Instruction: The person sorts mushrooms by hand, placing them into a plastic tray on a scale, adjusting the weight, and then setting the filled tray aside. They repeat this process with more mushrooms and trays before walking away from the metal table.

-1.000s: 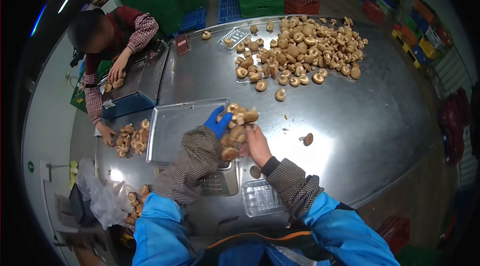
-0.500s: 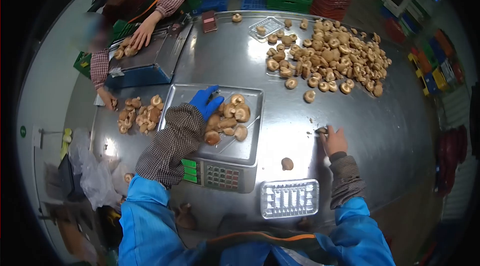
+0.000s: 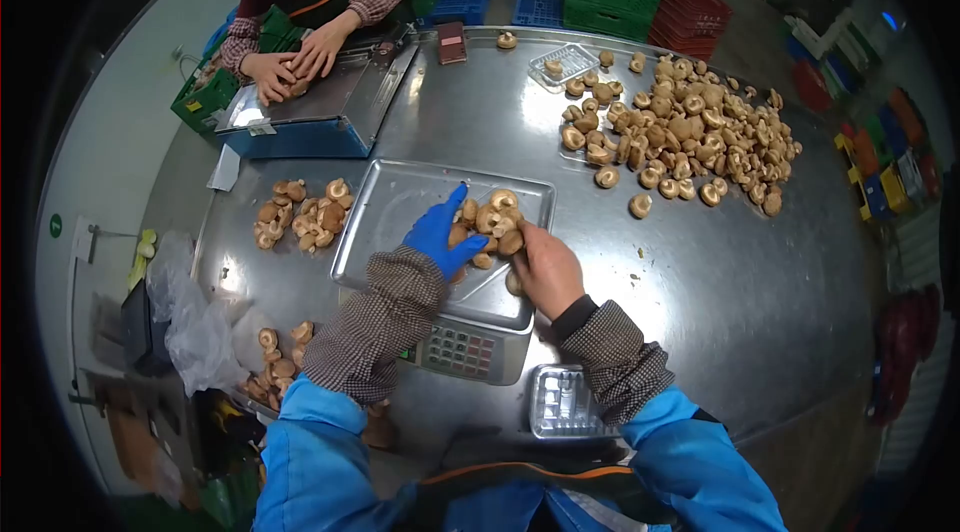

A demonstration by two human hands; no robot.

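Note:
A cluster of shiitake mushrooms (image 3: 495, 217) lies on the metal pan (image 3: 395, 197) of a weighing scale with a keypad (image 3: 460, 352). My left hand (image 3: 440, 235), in a blue glove, curves around the cluster's left side with thumb and fingers against it. From the right, my bare right hand (image 3: 552, 272) closes on the mushrooms at that edge; its fingertips are partly hidden. A single mushroom (image 3: 515, 282) shows under my right palm. Below my right forearm lies a clear plastic tray (image 3: 560, 402), partly covered by the sleeve.
A large mushroom heap (image 3: 700, 127) and another clear tray (image 3: 563, 64) lie at the back right. Mushroom piles (image 3: 300, 217) sit left of the scale. Across the table, a co-worker's hands (image 3: 300, 67) hold mushrooms over a second scale (image 3: 300, 137). A plastic bag (image 3: 200, 342) hangs at lower left.
My right hand has moved left from the tabletop to the mushrooms on the scale. My left hand has closed in on them. The loose mushroom above the near tray no longer shows there.

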